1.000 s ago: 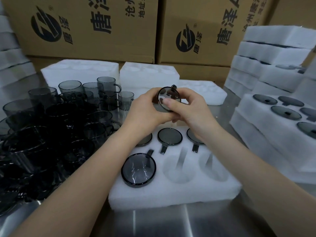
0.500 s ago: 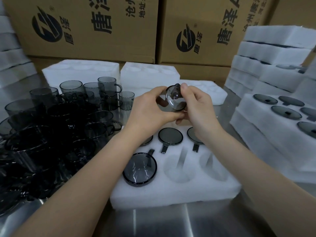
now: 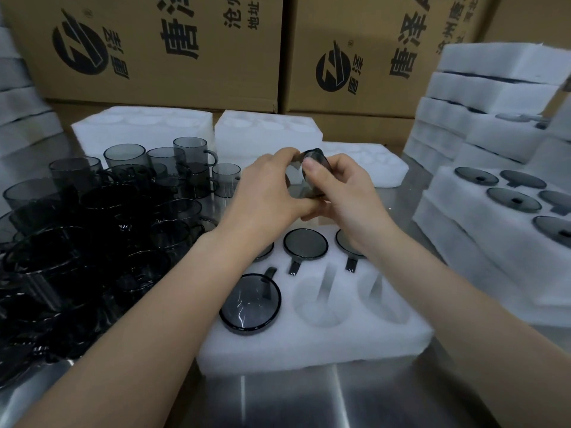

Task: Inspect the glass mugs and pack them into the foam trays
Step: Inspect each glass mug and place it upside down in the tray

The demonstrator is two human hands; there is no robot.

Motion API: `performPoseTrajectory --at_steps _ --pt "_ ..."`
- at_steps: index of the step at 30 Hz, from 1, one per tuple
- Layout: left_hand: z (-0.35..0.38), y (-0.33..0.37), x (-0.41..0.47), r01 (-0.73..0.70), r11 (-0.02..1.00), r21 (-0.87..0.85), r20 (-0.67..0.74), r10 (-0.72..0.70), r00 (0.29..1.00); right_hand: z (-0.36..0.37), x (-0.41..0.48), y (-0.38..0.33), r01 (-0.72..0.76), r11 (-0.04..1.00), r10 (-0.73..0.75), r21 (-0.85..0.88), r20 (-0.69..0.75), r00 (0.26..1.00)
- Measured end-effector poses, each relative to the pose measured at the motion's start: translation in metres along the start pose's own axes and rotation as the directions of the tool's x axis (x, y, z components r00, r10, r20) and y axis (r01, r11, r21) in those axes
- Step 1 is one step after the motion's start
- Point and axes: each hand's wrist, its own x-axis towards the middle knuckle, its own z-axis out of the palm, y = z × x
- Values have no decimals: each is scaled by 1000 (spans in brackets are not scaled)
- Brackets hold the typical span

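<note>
Above foam tray (image 3: 312, 347), both hands' grip on tilted mug (image 3: 301, 177)

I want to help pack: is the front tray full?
Not full. Four mugs sit in the tray; its two near-right holes are empty.

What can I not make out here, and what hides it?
Head view:
Held mug: mostly covered by left hand and right hand.
Back-left mug in the foam tray: under the left wrist.
Back-right mug: partly under the right wrist.
Loose mugs: dark, overlapping, cut by left edge; uncountable.
</note>
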Motion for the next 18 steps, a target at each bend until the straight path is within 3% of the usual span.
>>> performPoseTrajectory --at_steps 3,6,9,13,16,18 --pt "-4 9 1 26 1000 -4 129 -25 991 1 2 -1 -91 990 98 110 -57 994" --pt "-17 19 1 206 954 -218 336 -125 933 0 3 -4 -96 983 104 154 -41 994" --pt "-33 22 1 338 843 -419 366 -184 912 0 4 -9 -119 957 116 265 28 993" --pt "-42 28 -1 258 915 -310 345 -144 928 -2 6 -6 -149 963 160 225 -32 987" --pt "-50 41 -6 97 971 -218 367 -10 930 -7 10 -3 -149 962 181 227 -130 975" --pt "-54 51 -12 -24 999 -47 454 43 890 -10 12 -2 -167 949 217 267 -171 961"
